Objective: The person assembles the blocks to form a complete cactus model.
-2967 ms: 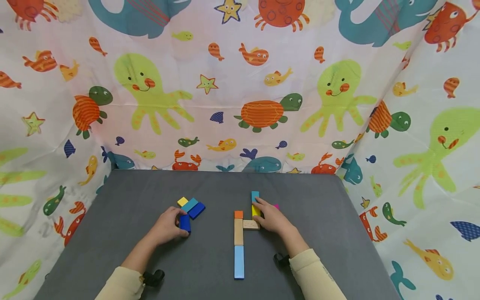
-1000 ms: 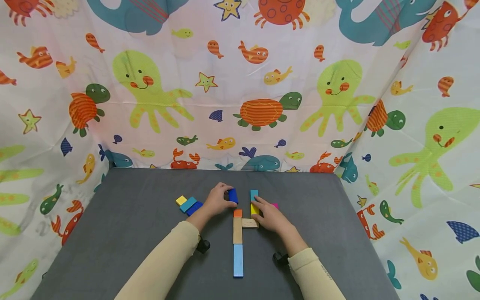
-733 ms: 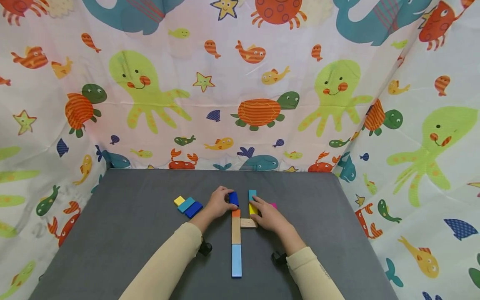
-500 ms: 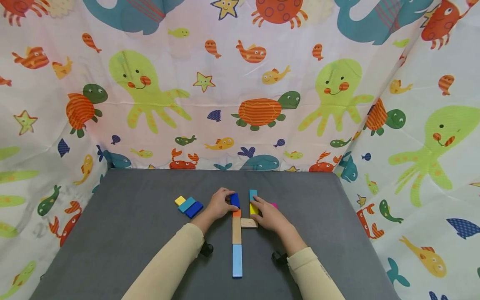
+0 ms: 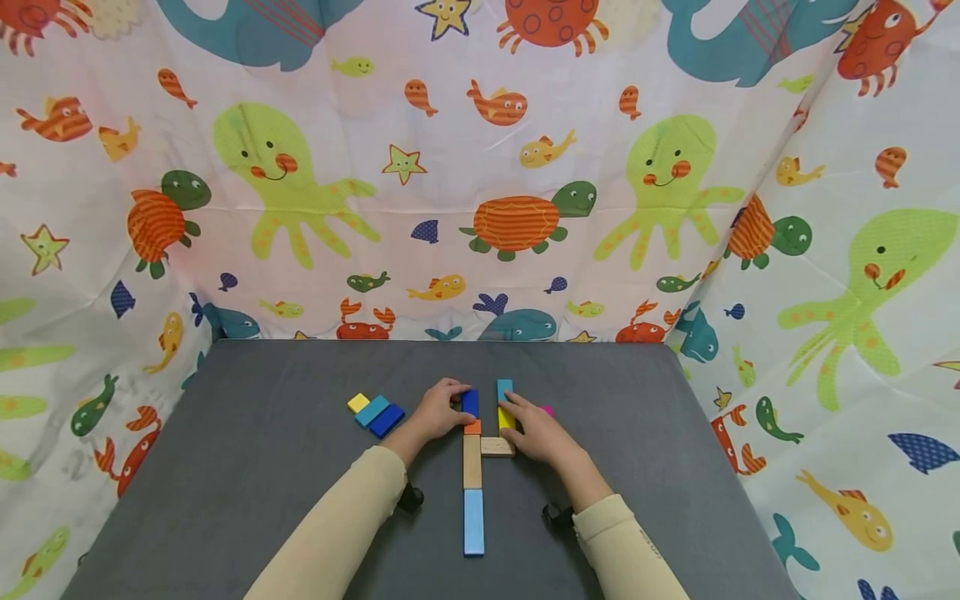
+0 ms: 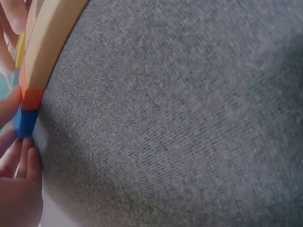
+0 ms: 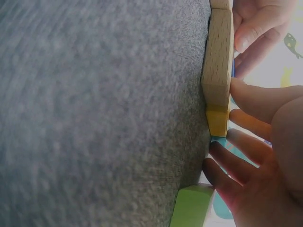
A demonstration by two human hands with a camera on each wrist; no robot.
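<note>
My left hand (image 5: 437,412) pinches a blue block (image 5: 470,402) between thumb and fingers. The blue block lies in line with an orange block (image 5: 472,427), its end against it. Below that run a natural wood block (image 5: 472,461) and a long light-blue block (image 5: 473,521). A second wood block (image 5: 498,447) branches off rightward. Above its right end stand a yellow block (image 5: 506,419) and a teal block (image 5: 505,387), in line. My right hand (image 5: 542,432) rests with spread fingers on the yellow and teal blocks; in the right wrist view its thumb (image 7: 248,97) lies by the wood block.
To the left lies a small group: a yellow block (image 5: 358,403), a teal block (image 5: 372,410) and a dark blue block (image 5: 387,420). A pink block (image 5: 548,411) shows behind my right hand. A green block (image 7: 191,206) appears in the right wrist view. A patterned curtain surrounds the grey table (image 5: 285,467).
My left hand took the blue block from the left group, carried it right, and lowered it toward me to the orange block's end. My right hand stayed in place.
</note>
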